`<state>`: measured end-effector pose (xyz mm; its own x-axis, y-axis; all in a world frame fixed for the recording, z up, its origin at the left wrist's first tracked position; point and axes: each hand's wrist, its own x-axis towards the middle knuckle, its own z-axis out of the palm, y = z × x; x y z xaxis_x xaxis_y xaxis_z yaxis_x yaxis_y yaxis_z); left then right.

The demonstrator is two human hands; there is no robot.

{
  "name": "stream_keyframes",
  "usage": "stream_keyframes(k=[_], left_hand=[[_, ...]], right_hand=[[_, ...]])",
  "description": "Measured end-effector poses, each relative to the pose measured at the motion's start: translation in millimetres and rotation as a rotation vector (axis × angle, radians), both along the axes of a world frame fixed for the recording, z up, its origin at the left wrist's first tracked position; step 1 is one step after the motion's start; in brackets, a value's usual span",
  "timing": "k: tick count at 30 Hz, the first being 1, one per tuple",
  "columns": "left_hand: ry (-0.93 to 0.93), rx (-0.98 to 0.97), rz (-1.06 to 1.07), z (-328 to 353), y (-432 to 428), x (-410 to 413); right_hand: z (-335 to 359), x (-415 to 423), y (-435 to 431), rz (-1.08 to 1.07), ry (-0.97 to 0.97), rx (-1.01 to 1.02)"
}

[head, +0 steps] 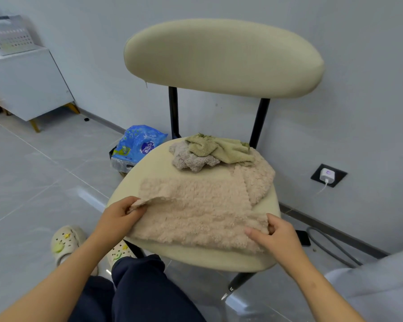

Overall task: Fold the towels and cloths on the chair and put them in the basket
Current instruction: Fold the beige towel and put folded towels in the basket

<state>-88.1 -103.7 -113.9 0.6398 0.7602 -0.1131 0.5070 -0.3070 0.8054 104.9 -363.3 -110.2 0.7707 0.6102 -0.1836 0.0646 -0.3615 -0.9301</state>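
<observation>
the beige towel (196, 212) lies across the chair (196, 256) seat, left hand (116, 217) pinching its nine o'clock corner, right hand (273, 233) pinching the three o'clock edge. uneven lifting could skew the fold or drag the crumpled cloths (209, 152) at twelve o'clock off.

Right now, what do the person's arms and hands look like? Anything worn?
Both forearms are bare, no sleeves in view. Left hand and right hand carry no gloves, rings, watch or bracelet; fingers bare, no markings visible.
</observation>
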Motion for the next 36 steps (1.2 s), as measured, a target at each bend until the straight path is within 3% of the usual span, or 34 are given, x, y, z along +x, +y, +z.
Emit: stream_keyframes(k=[3, 6, 9, 12, 15, 21, 28, 32, 36], left_hand=[[0.08, 0.029, 0.008, -1.0, 1.4, -4.1], [0.129, 0.073, 0.036, -0.9, 0.9, -3.4], [0.056, 0.017, 0.098, -1.2, 3.3, -0.7], [-0.095, -0.16, 0.181, 2.6, 4.8, 6.1], [-0.113, -0.194, 0.255, 5.5, 11.1, 17.7], [0.091, -0.153, 0.271, -5.8, 27.9, 41.1], [0.355, 0.123, 0.247, -19.7, 33.2, 47.0], [0.327, 0.133, 0.268, -19.7, 32.5, 53.1], [0.165, -0.054, 0.257, -17.5, 29.2, 61.9]], right_hand=[[0.1, -3.9, -2.2, 0.044, 0.05, -0.041], [-1.2, -6.5, 1.0, 0.03, -0.029, -0.065], [-0.4, -4.1, 8.0, -0.015, -0.122, -0.048], [6.0, 1.5, 23.0, -0.094, -0.088, 0.094], [10.0, 10.7, 44.5, -0.156, -0.096, 0.109], [-2.1, 36.4, 81.0, -0.194, -0.153, -0.06], [-26.6, 40.0, 87.9, -0.224, -0.254, -0.247], [-31.4, 36.6, 91.9, -0.254, -0.368, -0.422], [-29.6, 35.0, 93.7, -0.235, -0.467, -0.524]])
